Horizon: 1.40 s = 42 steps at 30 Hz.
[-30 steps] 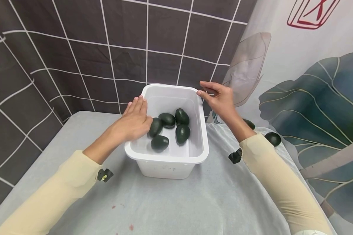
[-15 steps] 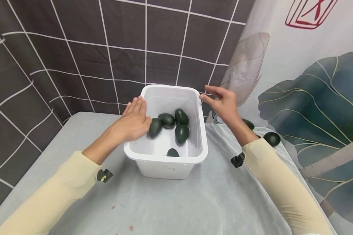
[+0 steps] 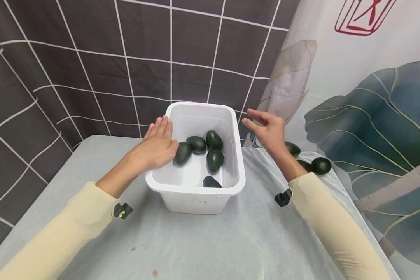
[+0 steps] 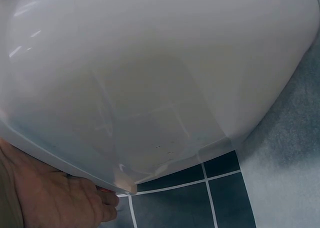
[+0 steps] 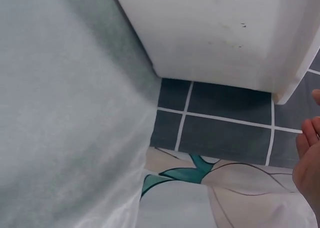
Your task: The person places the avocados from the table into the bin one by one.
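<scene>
A white plastic tub (image 3: 199, 203) stands on the cloth-covered table and holds several dark green avocados (image 3: 215, 160). My left hand (image 3: 156, 147) rests on its left rim with straight fingers, the thumb side close to the leftmost avocado (image 3: 183, 153). In the left wrist view that hand (image 4: 60, 200) shows beneath the tub's outer wall (image 4: 165, 88). My right hand (image 3: 267, 130) hangs in the air just right of the tub, thumb and forefinger apart, holding nothing. The near wall partly hides an avocado (image 3: 211, 182) at the front.
More avocados (image 3: 321, 165) lie on the table's right side, partly behind the right forearm. The grey cloth (image 3: 196, 249) spreads in front of the tub. A dark tile-patterned curtain (image 3: 192, 46) hangs close behind, and a leaf-print curtain (image 3: 371, 124) at the right.
The front avocado has rolled right and toward the tub's near wall. My right hand has drawn away from the right rim, outward and down. The left hand stays on its rim.
</scene>
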Tool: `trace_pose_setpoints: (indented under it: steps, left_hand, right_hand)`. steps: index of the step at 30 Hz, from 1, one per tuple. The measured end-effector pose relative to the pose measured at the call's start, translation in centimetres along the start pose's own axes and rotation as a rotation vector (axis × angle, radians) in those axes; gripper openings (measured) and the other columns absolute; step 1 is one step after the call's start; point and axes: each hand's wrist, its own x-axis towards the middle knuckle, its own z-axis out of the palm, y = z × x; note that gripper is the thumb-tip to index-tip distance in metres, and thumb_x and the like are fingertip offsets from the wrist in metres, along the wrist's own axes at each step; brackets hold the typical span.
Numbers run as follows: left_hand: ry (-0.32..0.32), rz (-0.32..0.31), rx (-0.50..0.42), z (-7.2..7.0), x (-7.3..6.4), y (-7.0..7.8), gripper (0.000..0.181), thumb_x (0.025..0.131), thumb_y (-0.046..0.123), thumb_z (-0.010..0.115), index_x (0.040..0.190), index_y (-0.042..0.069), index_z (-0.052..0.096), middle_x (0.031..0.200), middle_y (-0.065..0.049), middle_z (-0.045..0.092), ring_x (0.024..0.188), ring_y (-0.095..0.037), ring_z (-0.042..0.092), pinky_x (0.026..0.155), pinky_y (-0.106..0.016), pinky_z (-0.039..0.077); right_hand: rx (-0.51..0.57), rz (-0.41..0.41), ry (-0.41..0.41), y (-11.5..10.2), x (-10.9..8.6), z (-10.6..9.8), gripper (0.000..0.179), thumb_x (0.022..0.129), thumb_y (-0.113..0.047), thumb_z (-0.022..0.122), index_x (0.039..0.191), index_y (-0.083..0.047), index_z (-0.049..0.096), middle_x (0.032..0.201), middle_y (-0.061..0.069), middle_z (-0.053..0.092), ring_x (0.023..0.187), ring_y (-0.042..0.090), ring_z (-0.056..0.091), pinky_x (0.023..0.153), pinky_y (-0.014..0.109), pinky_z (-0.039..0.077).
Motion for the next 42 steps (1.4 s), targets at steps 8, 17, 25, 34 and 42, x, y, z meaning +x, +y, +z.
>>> trace_pose_setpoints:
  steps: [8, 17, 25, 34, 42]
  left_hand:
    - [-0.008, 0.000, -0.006, 0.0, -0.1, -0.2, 0.080, 0.115, 0.035, 0.024, 0.176, -0.011, 0.002, 0.188, -0.028, -0.012, 0.177, -0.044, -0.015, 0.145, -0.058, -0.008]
    - [-0.007, 0.003, 0.002, 0.0, -0.1, -0.1, 0.080, 0.115, 0.036, 0.024, 0.176, -0.010, 0.000, 0.188, -0.028, -0.013, 0.177, -0.045, -0.014, 0.145, -0.058, -0.008]
    - [-0.005, 0.002, -0.008, 0.0, 0.0, -0.2, 0.080, 0.115, 0.036, 0.023, 0.176, -0.010, 0.000, 0.187, -0.028, -0.014, 0.177, -0.045, -0.014, 0.145, -0.058, -0.009]
    - [0.001, -0.002, -0.009, -0.2, -0.2, -0.3, 0.080, 0.115, 0.036, 0.023, 0.176, -0.011, 0.000, 0.187, -0.029, -0.013, 0.177, -0.046, -0.013, 0.145, -0.059, -0.008]
    - [-0.010, 0.005, -0.030, -0.2, -0.2, -0.2, 0.080, 0.115, 0.036, 0.023, 0.176, -0.010, 0.000, 0.188, -0.027, -0.013, 0.177, -0.042, -0.016, 0.145, -0.057, -0.009]
  right_hand:
    - [0.021, 0.038, 0.011, 1.0, -1.2, -0.3, 0.032, 0.095, -0.013, 0.091, 0.125, -0.002, 0.086, 0.130, 0.017, 0.084, 0.117, 0.005, 0.080, 0.108, 0.035, 0.065]
    - [0.049, 0.022, 0.035, 1.8, -2.4, -0.6, 0.032, 0.094, -0.009, 0.091, 0.124, 0.001, 0.086, 0.125, 0.021, 0.084, 0.114, 0.014, 0.084, 0.104, 0.023, 0.064]
    - [-0.013, 0.025, 0.038, 2.2, -3.3, -1.2, 0.032, 0.096, -0.013, 0.092, 0.125, -0.003, 0.086, 0.123, 0.017, 0.086, 0.118, 0.025, 0.084, 0.103, 0.012, 0.057]
    - [-0.047, 0.071, 0.030, 2.5, -4.0, -1.7, 0.034, 0.096, -0.014, 0.092, 0.128, -0.003, 0.086, 0.129, 0.016, 0.085, 0.127, 0.036, 0.079, 0.111, 0.019, 0.058]
    - [-0.064, 0.081, 0.039, 2.7, -4.9, -2.6, 0.033, 0.096, -0.015, 0.092, 0.128, -0.006, 0.086, 0.129, 0.016, 0.084, 0.113, -0.002, 0.075, 0.108, 0.013, 0.056]
